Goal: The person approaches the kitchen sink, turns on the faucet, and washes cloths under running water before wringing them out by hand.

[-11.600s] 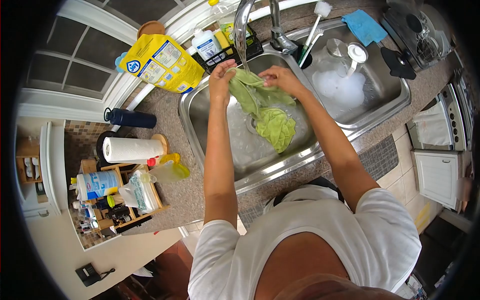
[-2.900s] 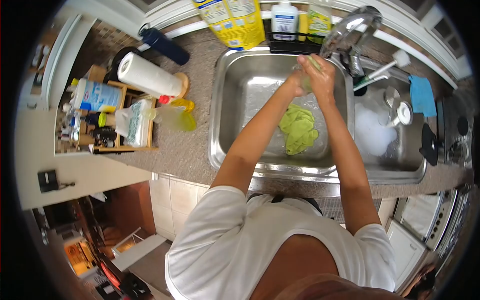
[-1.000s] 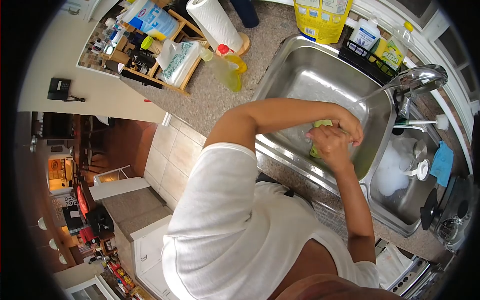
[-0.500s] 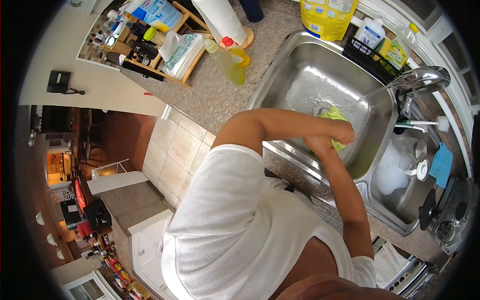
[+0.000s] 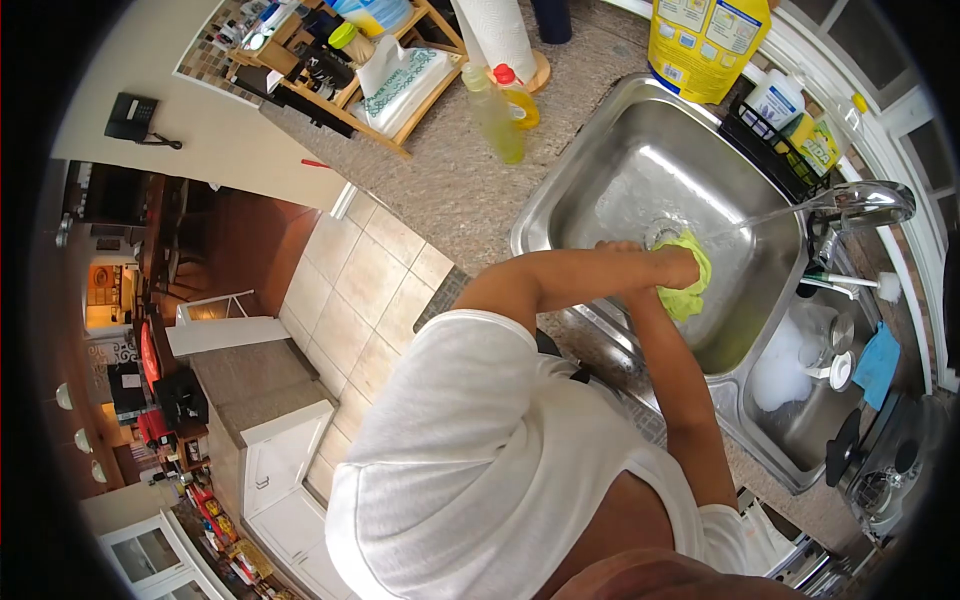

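My left hand (image 5: 680, 268) is closed on a lime-green cloth (image 5: 688, 296) over the large sink basin (image 5: 650, 175). The cloth hangs bunched below and beside the fingers. My right hand (image 5: 618, 246) lies under my left forearm, which hides most of it. Its visible fingers look curled, and I cannot see whether they hold anything. My forearms cross near the basin's front edge. A stream of water runs from the chrome faucet (image 5: 868, 203) into the basin, above the cloth, near the drain (image 5: 661, 235).
White suds (image 5: 780, 370) and cups fill part of the smaller basin. A blue cloth (image 5: 876, 365) hangs at its far edge. Soap bottles stand in a black caddy (image 5: 770, 140) beside a yellow pouch (image 5: 705, 45). Two bottles, paper towels (image 5: 497, 45) and a wooden organizer (image 5: 425, 110) occupy the counter.
My right hand has shifted left, under my left forearm and away from the cloth's upper part. The cloth now hangs lower from my left hand. The whole view has shifted slightly.
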Demonstrator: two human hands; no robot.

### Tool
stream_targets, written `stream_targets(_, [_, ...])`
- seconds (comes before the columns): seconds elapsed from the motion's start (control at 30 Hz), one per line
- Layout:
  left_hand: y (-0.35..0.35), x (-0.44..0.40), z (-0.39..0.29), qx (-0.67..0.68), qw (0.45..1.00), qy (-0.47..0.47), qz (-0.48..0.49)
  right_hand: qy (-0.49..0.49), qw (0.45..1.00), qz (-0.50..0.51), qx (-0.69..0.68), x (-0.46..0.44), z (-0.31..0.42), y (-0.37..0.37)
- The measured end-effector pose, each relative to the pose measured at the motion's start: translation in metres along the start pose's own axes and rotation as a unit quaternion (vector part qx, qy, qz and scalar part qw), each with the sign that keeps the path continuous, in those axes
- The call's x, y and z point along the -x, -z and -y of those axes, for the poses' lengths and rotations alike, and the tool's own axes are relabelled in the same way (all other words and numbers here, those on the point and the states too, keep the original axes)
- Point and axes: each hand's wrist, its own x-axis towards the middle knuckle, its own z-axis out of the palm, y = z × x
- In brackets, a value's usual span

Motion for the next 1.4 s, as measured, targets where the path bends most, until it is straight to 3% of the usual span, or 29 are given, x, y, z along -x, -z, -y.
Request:
stream_targets(0.03, [0.001, 0.0, 0.003, -0.014, 1.0, -0.001, 0.009, 0.033, 0.998, -0.044, 0.022, -0.002, 0.002, 0.001])
stream_targets(0.23, [0.019, 0.017, 0.014, 0.016, 0.994, 0.064, -0.086, -0.008, 0.99, 0.14, -0.022, -0.029, 0.018, 0.033])
stream_targets(0.33, [0.063, 0.036, 0.043, 0.117, 0.986, 0.042, -0.112, 0.042, 0.974, -0.133, -0.18, -0.006, 0.026, 0.045])
stream_targets(0.4, [0.102, 0.066, 0.063, 0.379, 0.914, 0.122, -0.081, 0.115, 0.961, -0.196, -0.157, 0.003, 0.032, 0.069])
stream_targets(0.43, [0.103, 0.076, 0.087, 0.436, 0.889, 0.073, -0.115, 0.152, 0.951, -0.227, -0.145, 0.009, 0.035, 0.081])
stream_targets(0.47, [0.102, 0.088, 0.107, 0.49, 0.859, 0.024, -0.148, 0.126, 0.952, -0.232, -0.157, 0.018, 0.037, 0.09])
stream_targets(0.53, [0.117, 0.134, 0.114, 0.579, 0.797, 0.081, -0.151, 0.07, 0.951, -0.242, -0.182, 0.038, 0.036, 0.099])
stream_targets(0.6, [0.125, 0.18, 0.122, 0.57, 0.801, 0.11, -0.144, -0.076, 0.941, -0.241, -0.226, 0.053, 0.019, 0.086])
stream_targets(0.67, [0.122, 0.223, 0.124, 0.658, 0.711, 0.141, -0.205, -0.215, 0.927, -0.224, -0.209, 0.081, -0.013, 0.053])
stream_targets(0.7, [0.12, 0.243, 0.13, 0.659, 0.696, 0.169, -0.229, -0.276, 0.923, -0.207, -0.172, 0.093, -0.035, 0.028])
stream_targets(0.8, [0.114, 0.294, 0.16, 0.672, 0.64, 0.244, -0.283, -0.512, 0.843, -0.026, -0.161, 0.128, -0.081, -0.025])
stream_targets(0.87, [0.103, 0.319, 0.192, 0.653, 0.63, 0.275, -0.318, -0.55, 0.802, 0.001, -0.233, 0.129, -0.098, -0.049])
stream_targets(0.9, [0.087, 0.327, 0.216, 0.661, 0.593, 0.274, -0.368, -0.563, 0.781, 0.013, -0.269, 0.126, -0.108, -0.065])
stream_targets(0.97, [0.075, 0.324, 0.239, 0.515, 0.623, 0.335, -0.484, -0.467, 0.852, -0.024, -0.237, 0.121, -0.139, -0.17])
stream_targets(1.0, [0.07, 0.32, 0.244, 0.433, 0.629, 0.358, -0.537, -0.465, 0.858, -0.027, -0.215, 0.113, -0.14, -0.171])
stream_targets(1.03, [0.066, 0.316, 0.246, 0.386, 0.659, 0.369, -0.53, -0.463, 0.865, -0.03, -0.192, 0.1, -0.137, -0.167])
stream_targets(1.13, [0.06, 0.308, 0.241, 0.23, 0.732, 0.394, -0.505, -0.502, 0.786, 0.002, -0.361, 0.083, -0.143, -0.097])
stream_targets(1.23, [0.066, 0.298, 0.209, 0.04, 0.78, 0.428, -0.454, -0.473, 0.694, -0.11, -0.531, 0.081, -0.153, -0.03])
stream_targets(1.3, [0.093, 0.29, 0.162, -0.109, 0.801, 0.456, -0.372, -0.424, 0.682, -0.147, -0.578, 0.083, -0.154, 0.015])
stream_targets(1.4, [0.12, 0.267, 0.134, 0.227, 0.876, 0.29, -0.312, -0.356, 0.676, -0.192, -0.616, 0.086, -0.153, 0.068])
